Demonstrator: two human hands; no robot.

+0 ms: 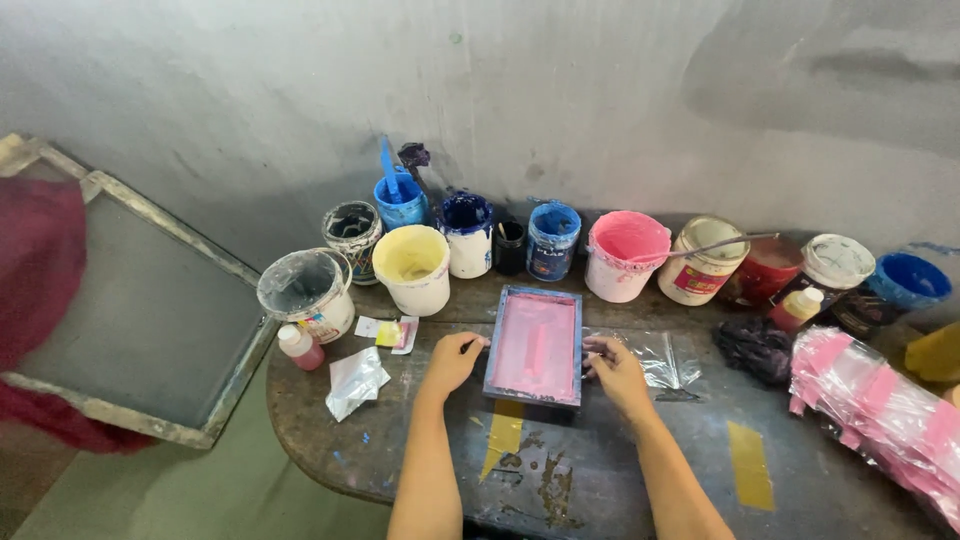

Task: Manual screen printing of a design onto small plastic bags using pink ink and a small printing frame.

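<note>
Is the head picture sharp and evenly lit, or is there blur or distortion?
Head view: the small pink screen frame and both hands, left and right, look sharp; light is soft, without hard shadows; the table edge bows from wide-angle distortion; the red cloth is blurred.

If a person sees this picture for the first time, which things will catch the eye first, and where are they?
The small pink screen frame lies flat in the middle of the worn table, with the left hand at its left edge and the right hand at its right edge. Behind it, a row of paint buckets stands along the wall, among them a bright pink bucket and a blue bucket.
</note>
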